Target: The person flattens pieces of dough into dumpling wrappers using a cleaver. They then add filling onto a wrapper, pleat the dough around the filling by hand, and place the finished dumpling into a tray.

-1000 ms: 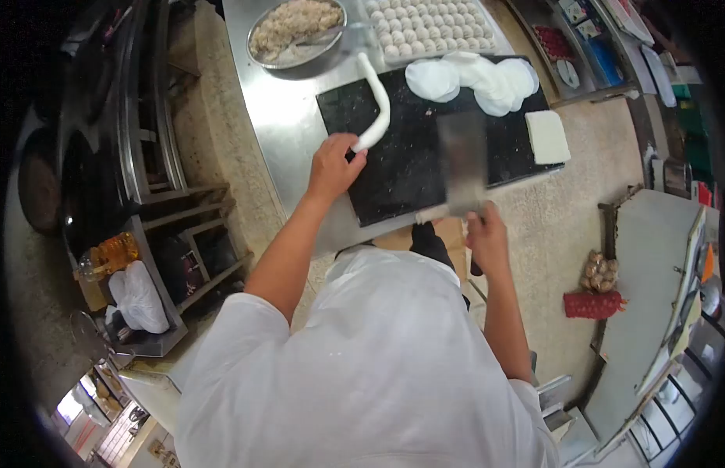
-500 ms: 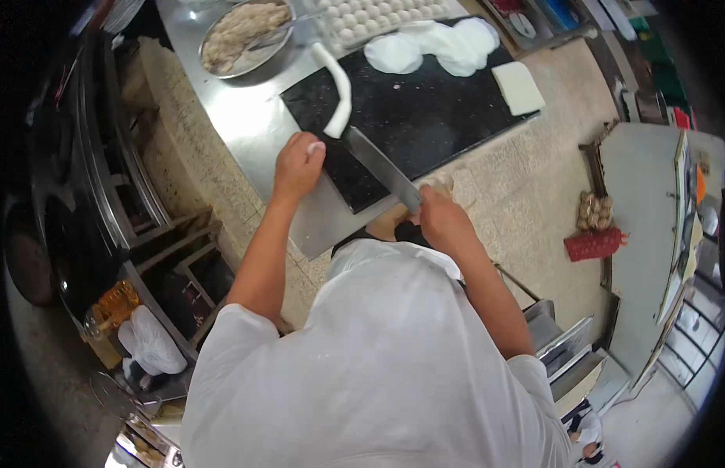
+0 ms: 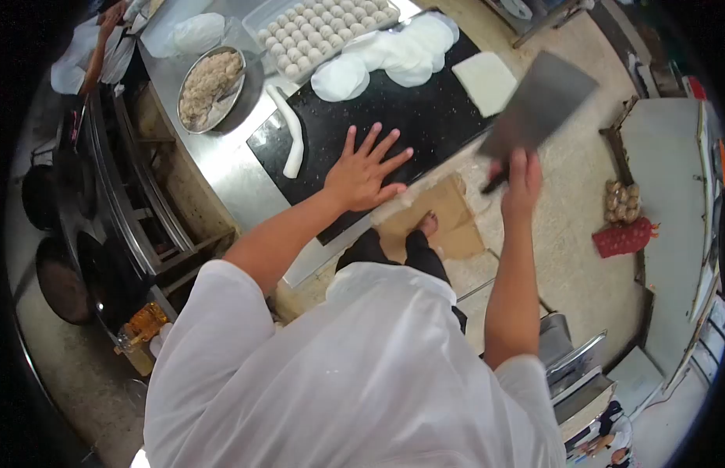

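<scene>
My left hand [image 3: 368, 170] is palm down over the near part of a black board [image 3: 409, 117], fingers spread wide; whatever lies beneath the palm is hidden. A white dough rope [image 3: 294, 142] rests on the board to the left of that hand. My right hand [image 3: 522, 183] grips the dark handle of a cleaver [image 3: 543, 101], its broad blade raised off the board's right side and slightly blurred. Several thin round dough wrappers [image 3: 401, 56] overlap along the board's far edge. At the board's right corner sits a flat white square thing [image 3: 485, 83], perhaps a folded cloth.
On the steel table [image 3: 230, 168] stand a metal bowl [image 3: 183, 109] of pale minced filling [image 3: 209, 87] and a tray [image 3: 257, 19] of small white balls. Another person's arm [image 3: 95, 58] shows at the upper left. A red mesh sack [image 3: 624, 239] lies on the right.
My left hand went from a closed fist near the dough rope to spread flat, farther right. My right hand lifted the cleaver away from the board, up and right. The view shifted.
</scene>
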`<state>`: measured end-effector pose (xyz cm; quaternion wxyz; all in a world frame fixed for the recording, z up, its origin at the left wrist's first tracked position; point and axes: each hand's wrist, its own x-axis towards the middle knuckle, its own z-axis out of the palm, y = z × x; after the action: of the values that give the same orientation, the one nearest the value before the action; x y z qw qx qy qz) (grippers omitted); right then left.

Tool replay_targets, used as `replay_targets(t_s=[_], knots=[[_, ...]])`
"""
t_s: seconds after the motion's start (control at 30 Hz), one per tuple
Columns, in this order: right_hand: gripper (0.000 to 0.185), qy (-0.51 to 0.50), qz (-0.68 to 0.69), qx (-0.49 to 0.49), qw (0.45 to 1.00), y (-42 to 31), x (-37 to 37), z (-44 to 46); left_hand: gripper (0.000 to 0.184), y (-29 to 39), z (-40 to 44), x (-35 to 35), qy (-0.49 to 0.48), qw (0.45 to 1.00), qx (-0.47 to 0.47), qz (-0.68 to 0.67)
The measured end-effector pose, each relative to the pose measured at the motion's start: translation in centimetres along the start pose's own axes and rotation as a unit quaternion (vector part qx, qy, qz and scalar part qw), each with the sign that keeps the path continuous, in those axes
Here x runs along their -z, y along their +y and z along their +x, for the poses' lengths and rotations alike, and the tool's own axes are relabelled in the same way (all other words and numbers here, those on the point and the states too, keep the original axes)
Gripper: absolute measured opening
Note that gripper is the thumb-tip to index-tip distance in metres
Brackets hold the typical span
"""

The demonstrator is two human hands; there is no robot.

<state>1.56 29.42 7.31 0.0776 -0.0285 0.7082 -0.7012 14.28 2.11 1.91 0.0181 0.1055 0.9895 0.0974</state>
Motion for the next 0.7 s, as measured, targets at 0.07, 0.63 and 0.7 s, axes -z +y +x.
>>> replay_targets(t_s=[0.07, 0.63, 0.7], knots=[[0.027, -0.001, -0.005, -0.144, 0.990, 5.2, -1.0, 4.6, 0.070, 0.2, 0.8, 0.4, 0.002, 1.000, 0.004, 0.000], [0.050, -0.368, -0.348, -0.130, 0.853, 7.9, -6.6, -8.4, 0.074, -2.8, 2.4, -0.2, -0.063, 0.984, -0.164, -0.007], [0.054, -0.379, -0.395, -0.225, 0.806, 3.0, -7.8, -3.8, 0.074, -4.3, 5.4, -0.3, 0.014, 0.988, -0.151, -0.024]])
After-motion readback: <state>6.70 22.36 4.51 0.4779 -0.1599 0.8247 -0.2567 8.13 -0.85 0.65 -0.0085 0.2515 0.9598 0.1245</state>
